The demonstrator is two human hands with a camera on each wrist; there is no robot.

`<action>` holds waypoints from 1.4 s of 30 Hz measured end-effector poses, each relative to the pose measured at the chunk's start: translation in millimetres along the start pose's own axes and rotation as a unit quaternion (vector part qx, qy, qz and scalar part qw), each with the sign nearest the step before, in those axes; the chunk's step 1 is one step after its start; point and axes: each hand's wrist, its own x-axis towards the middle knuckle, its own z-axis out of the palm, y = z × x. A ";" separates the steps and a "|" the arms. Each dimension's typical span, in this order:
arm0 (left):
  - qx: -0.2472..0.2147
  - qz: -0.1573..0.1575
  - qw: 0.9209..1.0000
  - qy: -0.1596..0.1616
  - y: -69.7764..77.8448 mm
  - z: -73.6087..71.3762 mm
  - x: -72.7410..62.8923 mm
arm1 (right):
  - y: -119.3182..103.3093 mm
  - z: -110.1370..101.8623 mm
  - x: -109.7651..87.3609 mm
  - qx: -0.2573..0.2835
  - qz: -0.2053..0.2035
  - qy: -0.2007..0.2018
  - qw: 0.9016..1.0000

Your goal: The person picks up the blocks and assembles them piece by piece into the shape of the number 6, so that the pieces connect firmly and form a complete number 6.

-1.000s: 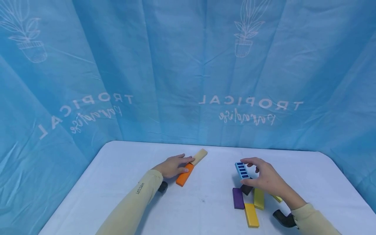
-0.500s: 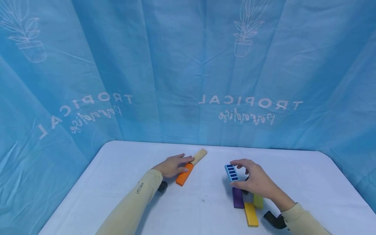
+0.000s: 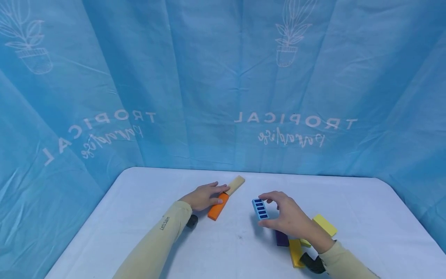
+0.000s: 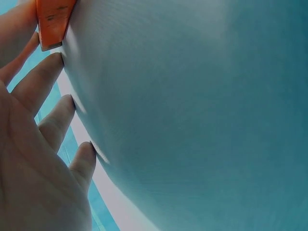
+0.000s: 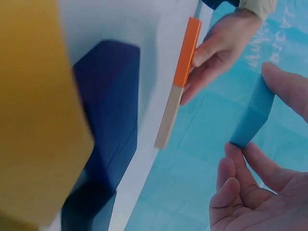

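Note:
In the head view my left hand (image 3: 203,197) lies with its fingers extended along an orange block (image 3: 217,209) and a tan block (image 3: 235,185) that meet end to end on the table. The left wrist view shows the orange block (image 4: 55,21) at the thumb side and the other fingertips at the white surface. My right hand (image 3: 290,217) pinches a light blue block (image 3: 260,209), marked with a row of dark blue rectangles, by its two ends between thumb and fingers. It hangs above the table, left of a purple block (image 3: 282,239).
Near the right forearm lie a golden yellow block (image 3: 296,254) and a lighter yellow block (image 3: 325,224). Black wrist cameras (image 3: 313,263) sit at both cuffs. A blue printed curtain (image 3: 209,85) hangs behind the white table (image 3: 156,182).
My right hand has carried the light blue block leftward and slightly nearer, away from above the loose blocks. The left hand and the orange and tan blocks have stayed in place.

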 end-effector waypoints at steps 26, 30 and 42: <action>0.005 -0.024 1.000 0.002 4.1 -0.3 -0.3 | -31.6 33.7 8.2 0.025 -0.056 -0.067 0.996; 0.002 -0.026 1.000 0.003 4.6 0.0 -0.5 | -36.8 40.6 8.3 0.018 -0.061 -0.067 0.996; 0.003 -0.024 1.000 0.006 4.7 0.7 -0.5 | -51.8 57.0 11.8 0.008 -0.063 -0.088 0.994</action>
